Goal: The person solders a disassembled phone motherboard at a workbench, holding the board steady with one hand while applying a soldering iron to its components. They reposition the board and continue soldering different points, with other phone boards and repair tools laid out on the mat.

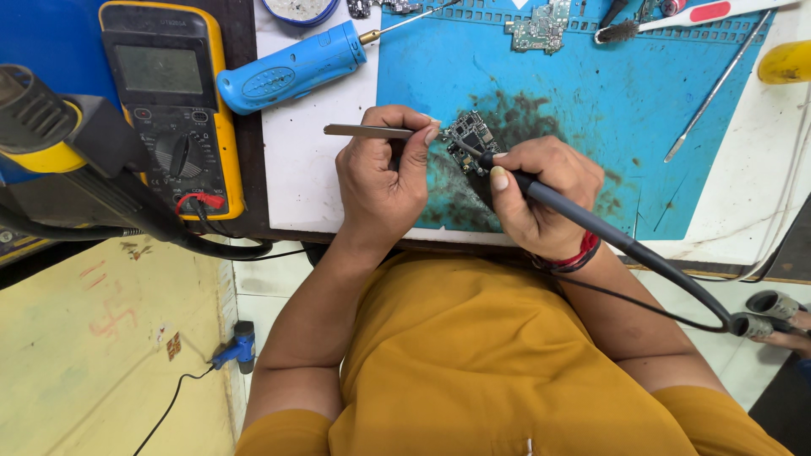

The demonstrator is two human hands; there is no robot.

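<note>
A small dark circuit board (471, 135) lies on a stained blue work mat (591, 93). My left hand (382, 181) pinches metal tweezers (365, 131), whose tips reach the board's left edge. My right hand (534, 196) grips a black soldering iron (557, 203) like a pen, its tip resting on the board. The iron's black cord (676, 274) runs off to the lower right.
A yellow multimeter (169, 93) stands at the left beside a blue-handled tool (291, 66). A hot-air gun nozzle (51, 127) sits at the far left. A second circuit board (541, 25), a brush (676, 19) and a metal pick (718, 84) lie further back on the mat.
</note>
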